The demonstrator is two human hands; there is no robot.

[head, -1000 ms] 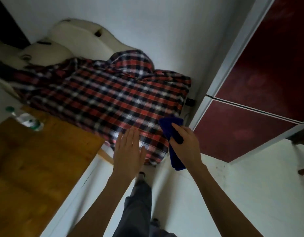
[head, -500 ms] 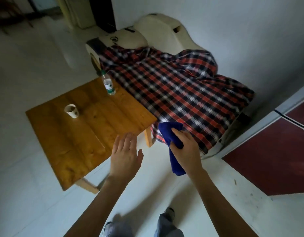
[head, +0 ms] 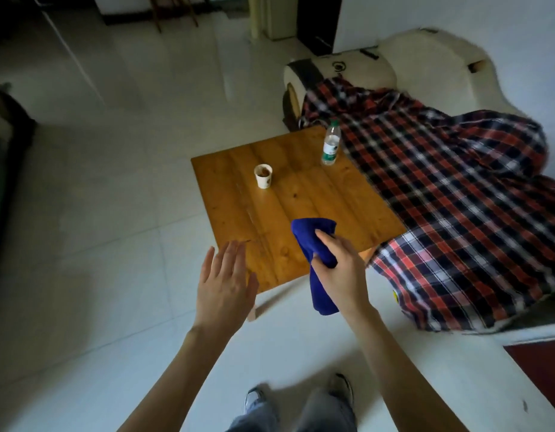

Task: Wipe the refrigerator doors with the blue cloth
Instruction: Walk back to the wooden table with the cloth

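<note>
My right hand (head: pixel 341 272) grips the bunched blue cloth (head: pixel 312 241), which sticks up above the fist and hangs down below it, over the near edge of a low wooden table. My left hand (head: pixel 223 282) is held flat beside it, fingers apart, holding nothing. Only a dark red sliver of the refrigerator door (head: pixel 538 360) shows at the right edge, well to the right of both hands.
The wooden table (head: pixel 270 213) carries a paper cup (head: pixel 263 176) and a plastic water bottle (head: pixel 330 143). A cream sofa (head: pixel 426 63) draped with a red plaid blanket (head: pixel 457 198) stands right of it. Pale tiled floor (head: pixel 98 229) stretches to the left; my shoes (head: pixel 341 388) show below.
The view has swung left, away from the red refrigerator doors and onto the table and floor. My right hand keeps its hold on the cloth; my left hand stays open beside it.
</note>
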